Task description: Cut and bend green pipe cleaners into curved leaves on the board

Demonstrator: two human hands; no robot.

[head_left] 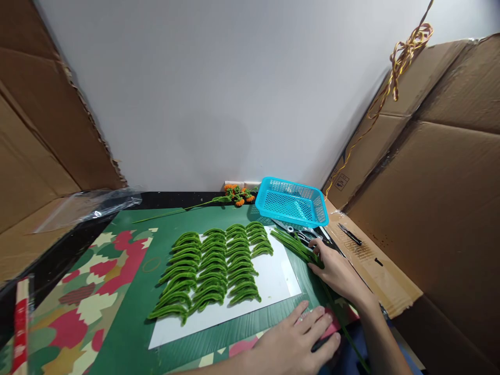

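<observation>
My right hand [334, 268] is at the right of the mat, thumb and fingers closed on a bundle of long green fuzzy chenille stems [291, 244]. A single green stem [344, 325] trails down from beneath that hand toward the front edge. My left hand [299, 338] lies palm down near the front edge, fingers apart, over a pink patch and a small dark object [321, 344] that I cannot make out. Several curved green chenille pieces [213, 265] lie in four columns on a white sheet [273, 281], left of both hands.
A blue plastic basket [291, 205] stands at the back, scissors [308, 235] beside it. Orange flowers [239, 194] on a green stem lie at the back. Small black snips [350, 234] rest on cardboard at right. Cardboard walls [449, 172] flank the green mat [133, 276].
</observation>
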